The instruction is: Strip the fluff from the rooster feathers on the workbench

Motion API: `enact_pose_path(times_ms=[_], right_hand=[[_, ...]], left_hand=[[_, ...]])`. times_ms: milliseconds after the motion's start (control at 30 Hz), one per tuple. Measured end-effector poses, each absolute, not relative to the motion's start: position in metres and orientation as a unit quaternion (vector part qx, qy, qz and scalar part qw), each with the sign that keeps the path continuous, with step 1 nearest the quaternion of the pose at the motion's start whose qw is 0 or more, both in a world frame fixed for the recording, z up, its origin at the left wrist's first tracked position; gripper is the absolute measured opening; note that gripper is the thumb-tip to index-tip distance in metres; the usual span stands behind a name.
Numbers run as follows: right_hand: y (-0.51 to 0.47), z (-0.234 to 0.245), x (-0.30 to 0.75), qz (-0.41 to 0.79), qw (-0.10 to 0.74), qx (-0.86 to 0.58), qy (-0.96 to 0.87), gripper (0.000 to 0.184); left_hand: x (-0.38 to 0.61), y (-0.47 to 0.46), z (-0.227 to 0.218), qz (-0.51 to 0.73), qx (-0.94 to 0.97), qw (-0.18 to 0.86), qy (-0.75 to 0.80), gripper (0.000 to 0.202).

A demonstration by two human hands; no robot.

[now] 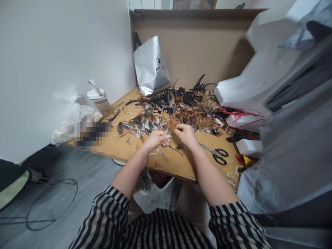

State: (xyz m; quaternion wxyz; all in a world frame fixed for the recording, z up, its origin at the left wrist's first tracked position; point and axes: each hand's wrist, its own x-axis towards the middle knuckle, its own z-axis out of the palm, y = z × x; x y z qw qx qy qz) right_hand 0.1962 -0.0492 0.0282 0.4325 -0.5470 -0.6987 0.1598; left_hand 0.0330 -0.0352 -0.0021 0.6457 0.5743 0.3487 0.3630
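A big heap of brown, tan and black feathers (186, 105) covers the far half of a wooden table (181, 166). My left hand (157, 138) and my right hand (186, 134) meet at the heap's near edge, fingers curled. Between them they pinch a small tuft of tan feathers (172, 124). Black-handled scissors (217, 154) lie on the table just right of my right wrist. Loose feather scraps lie under my hands.
A silver bag (151, 65) leans on a cardboard backboard (197, 41). A lidded clear bottle (100, 100) and a plastic bag (70, 121) sit at the left. Red cords (238, 116) and white foam blocks (250, 147) lie at the right. A bin (160, 193) stands under the table.
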Motion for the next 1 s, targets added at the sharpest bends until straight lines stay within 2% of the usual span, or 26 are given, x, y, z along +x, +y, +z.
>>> enact_pose_path(times_ms=[100,200,400,633,733,933,1000], right_hand=[[-0.052,0.030,0.197,0.182,0.439,-0.538,-0.696,0.016],[-0.058,0.036,0.197,0.148,0.430,-0.511,-0.729,0.018],[-0.069,0.047,0.196,0.025,0.369,-0.447,-0.814,0.020],[-0.070,0.046,0.188,0.008,0.314,-0.412,-0.855,0.023],[-0.065,0.044,0.189,0.079,0.334,-0.420,-0.840,0.020],[-0.042,0.034,0.207,0.375,0.347,-0.459,-0.727,0.020],[-0.039,0.031,0.210,0.425,0.355,-0.456,-0.696,0.022]], left_hand=[[0.032,-0.032,-0.004,0.384,0.557,0.640,0.365,0.028],[0.032,-0.030,-0.005,0.401,0.547,0.630,0.379,0.028],[0.035,-0.036,-0.001,0.329,0.633,0.606,0.353,0.028],[0.040,-0.038,-0.008,0.293,0.684,0.567,0.353,0.023],[0.039,-0.040,-0.009,0.288,0.711,0.544,0.340,0.026],[0.041,-0.051,0.002,0.283,0.708,0.560,0.324,0.027],[0.041,-0.053,0.006,0.299,0.693,0.579,0.308,0.028]])
